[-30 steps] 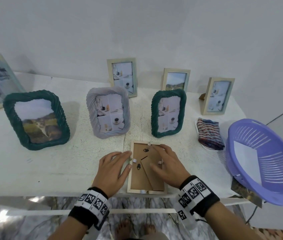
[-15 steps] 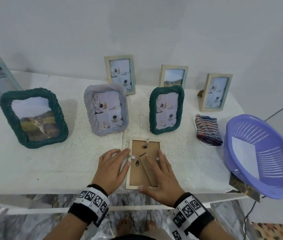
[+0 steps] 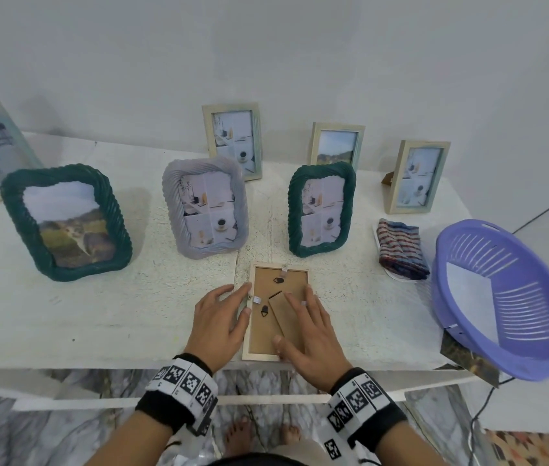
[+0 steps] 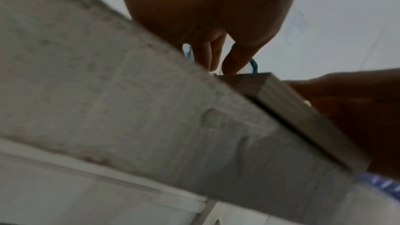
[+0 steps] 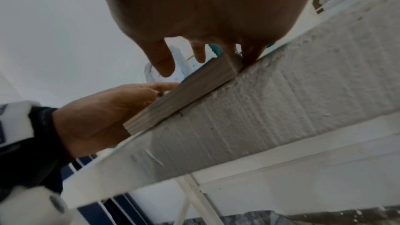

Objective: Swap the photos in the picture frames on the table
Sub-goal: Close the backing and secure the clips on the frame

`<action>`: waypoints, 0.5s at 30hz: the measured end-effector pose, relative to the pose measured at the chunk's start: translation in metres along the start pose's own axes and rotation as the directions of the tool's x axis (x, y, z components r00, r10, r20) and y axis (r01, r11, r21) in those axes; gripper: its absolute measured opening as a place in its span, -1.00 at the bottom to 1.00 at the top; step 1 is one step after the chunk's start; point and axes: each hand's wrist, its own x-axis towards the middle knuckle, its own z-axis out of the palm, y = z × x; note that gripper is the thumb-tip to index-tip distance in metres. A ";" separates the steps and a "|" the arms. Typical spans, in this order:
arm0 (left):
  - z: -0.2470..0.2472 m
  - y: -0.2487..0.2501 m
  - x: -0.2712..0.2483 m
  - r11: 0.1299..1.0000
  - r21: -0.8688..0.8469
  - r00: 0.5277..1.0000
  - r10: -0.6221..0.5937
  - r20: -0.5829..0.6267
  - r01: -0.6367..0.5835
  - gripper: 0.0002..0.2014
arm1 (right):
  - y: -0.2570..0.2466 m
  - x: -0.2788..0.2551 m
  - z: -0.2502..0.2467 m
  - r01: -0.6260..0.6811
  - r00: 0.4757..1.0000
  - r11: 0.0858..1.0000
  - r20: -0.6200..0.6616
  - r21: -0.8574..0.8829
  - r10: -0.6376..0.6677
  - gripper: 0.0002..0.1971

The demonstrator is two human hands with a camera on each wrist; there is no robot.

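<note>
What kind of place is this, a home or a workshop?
Probably a room in a home, though this is uncertain. A white table stands against a plain wall and carries many standing photo frames, such as the grey frame. A purple plastic basket and a folded striped cloth lie beside them.

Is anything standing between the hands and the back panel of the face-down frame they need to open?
Nothing visible does. The face-down wooden frame lies at the table's near edge, with the left hand at its left side and the right hand flat on its backing. Its folded stand lies partly under the right hand.
</note>
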 end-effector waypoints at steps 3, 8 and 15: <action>-0.004 0.014 0.001 0.952 -0.287 0.994 -0.100 0.052 0.111 -0.51 | -0.002 0.000 -0.008 -0.030 0.999 0.985 -0.015 0.171 0.033 -0.36; -0.022 0.048 0.011 0.702 -0.686 0.973 -0.229 0.036 0.191 -0.66 | -0.007 0.001 -0.028 -0.037 0.998 0.923 -0.023 0.383 0.050 -0.51; -0.035 0.111 0.023 0.496 -0.838 0.974 -0.116 0.197 0.228 -0.64 | -0.015 -0.008 -0.079 -0.069 0.972 0.782 -0.133 0.619 0.192 -0.47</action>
